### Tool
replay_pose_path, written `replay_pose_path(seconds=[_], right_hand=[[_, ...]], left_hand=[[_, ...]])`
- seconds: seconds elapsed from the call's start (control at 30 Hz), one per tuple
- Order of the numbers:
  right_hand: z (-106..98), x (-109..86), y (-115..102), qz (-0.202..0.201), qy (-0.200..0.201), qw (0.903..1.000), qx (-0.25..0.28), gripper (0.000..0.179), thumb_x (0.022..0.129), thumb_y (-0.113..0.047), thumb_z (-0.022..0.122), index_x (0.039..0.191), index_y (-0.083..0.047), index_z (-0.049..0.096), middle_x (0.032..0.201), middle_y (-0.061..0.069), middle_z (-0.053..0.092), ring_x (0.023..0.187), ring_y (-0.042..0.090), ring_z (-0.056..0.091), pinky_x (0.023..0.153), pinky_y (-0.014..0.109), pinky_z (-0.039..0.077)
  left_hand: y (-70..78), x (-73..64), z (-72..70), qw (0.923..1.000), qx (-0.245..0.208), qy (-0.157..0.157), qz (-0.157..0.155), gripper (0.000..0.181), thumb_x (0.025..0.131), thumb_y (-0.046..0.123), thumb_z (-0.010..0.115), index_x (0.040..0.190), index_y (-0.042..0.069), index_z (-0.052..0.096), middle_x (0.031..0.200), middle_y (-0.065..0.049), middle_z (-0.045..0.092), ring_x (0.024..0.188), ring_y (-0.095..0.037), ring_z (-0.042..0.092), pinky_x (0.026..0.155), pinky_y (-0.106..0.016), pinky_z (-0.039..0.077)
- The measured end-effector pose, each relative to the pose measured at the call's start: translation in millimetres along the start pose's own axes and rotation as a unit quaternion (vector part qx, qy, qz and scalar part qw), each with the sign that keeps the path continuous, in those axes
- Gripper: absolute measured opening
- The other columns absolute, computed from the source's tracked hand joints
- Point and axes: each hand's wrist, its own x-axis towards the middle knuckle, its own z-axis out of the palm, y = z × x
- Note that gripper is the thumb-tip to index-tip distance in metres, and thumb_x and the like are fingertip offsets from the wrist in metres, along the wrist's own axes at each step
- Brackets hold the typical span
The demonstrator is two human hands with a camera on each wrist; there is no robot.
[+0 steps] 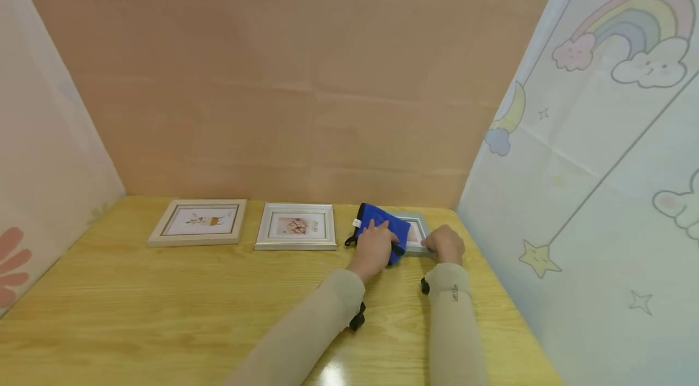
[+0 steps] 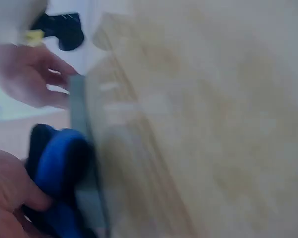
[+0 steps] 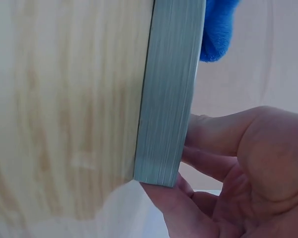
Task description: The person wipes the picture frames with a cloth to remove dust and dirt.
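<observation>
In the head view my left hand point(image 1: 374, 246) holds a blue cloth point(image 1: 389, 223) with black edging, a white tag and a black loop over the left part of a grey picture frame point(image 1: 423, 249). The left wrist view has the thumb against the bunched cloth point(image 2: 54, 171), beside the grey frame's edge point(image 2: 78, 104). With thumb and fingers, my right hand point(image 1: 445, 243) grips the frame's near right corner. Up close in the right wrist view, that hand point(image 3: 248, 163) pinches the end of the brushed grey frame point(image 3: 169, 99). Cloth and hands hide much of the picture.
A silver picture frame point(image 1: 297, 245) lies flat left of the cloth, and a cream frame point(image 1: 196, 240) farther left. All rest along the back of the wooden table point(image 1: 164, 313). A brown backdrop point(image 1: 300, 101) stands behind, with a patterned wall sheet point(image 1: 595, 192) close on the right.
</observation>
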Motion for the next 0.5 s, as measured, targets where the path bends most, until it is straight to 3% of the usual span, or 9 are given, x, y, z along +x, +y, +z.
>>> replay_pose_path(seconds=[0.07,0.13,0.27,0.3,0.4,0.5], right_hand=[[-0.6,3.8,2.1,-0.003,-0.005,1.0000,0.003,0.042,0.084,-0.042,0.084,0.099,-0.004,0.076,0.108,0.019,0.076,0.090,0.032,0.068,0.070,0.044,0.056],[-0.6,6.8,2.3,-0.005,-0.007,1.0000,0.004,0.040,0.085,-0.042,0.083,0.097,-0.005,0.077,0.108,0.019,0.076,0.090,0.031,0.068,0.071,0.044,0.057],[0.2,-0.3,-2.8,-0.005,-0.005,0.9999,0.012,0.042,0.086,-0.040,0.083,0.105,-0.003,0.077,0.117,0.019,0.076,0.096,0.032,0.067,0.076,0.046,0.059],[1.0,-1.3,-3.6,-0.002,-0.006,0.9999,0.013,0.044,0.087,-0.040,0.082,0.108,-0.002,0.076,0.118,0.021,0.075,0.096,0.032,0.067,0.074,0.046,0.058],[-12.7,-31.8,-19.4,0.008,-0.005,0.9999,0.010,0.048,0.090,-0.036,0.080,0.115,0.005,0.073,0.123,0.028,0.072,0.098,0.037,0.067,0.073,0.048,0.058],[-31.7,-70.7,-36.9,0.009,-0.002,0.9999,0.005,0.049,0.094,-0.031,0.077,0.120,0.010,0.071,0.125,0.032,0.071,0.102,0.040,0.070,0.078,0.050,0.061]], left_hand=[[4.3,-6.3,-6.1,0.9998,0.001,-0.002,-0.018,0.040,0.110,0.004,0.054,0.120,0.027,0.086,0.162,-0.006,0.061,0.156,-0.043,0.050,0.122,-0.056,0.051],[5.6,-8.0,-14.3,0.9991,0.016,0.003,-0.038,0.032,0.108,0.003,0.059,0.119,0.020,0.085,0.152,-0.009,0.069,0.147,-0.042,0.061,0.118,-0.054,0.055],[-0.4,5.4,-25.8,0.9966,0.042,-0.002,-0.071,0.025,0.106,0.005,0.066,0.127,0.007,0.079,0.139,-0.016,0.075,0.137,-0.041,0.068,0.119,-0.055,0.054],[-3.2,10.8,-25.8,0.9965,0.039,-0.009,-0.074,0.027,0.107,0.005,0.064,0.131,0.006,0.077,0.142,-0.017,0.074,0.140,-0.042,0.066,0.121,-0.056,0.052],[-13.7,33.9,-11.5,0.9960,0.008,-0.029,-0.084,0.038,0.109,0.001,0.058,0.139,0.015,0.075,0.163,-0.017,0.058,0.158,-0.045,0.047,0.127,-0.057,0.045],[-14.6,43.9,0.1,0.9972,0.002,-0.026,-0.070,0.045,0.109,-0.001,0.054,0.140,0.024,0.076,0.170,-0.012,0.050,0.165,-0.045,0.035,0.128,-0.057,0.044]])
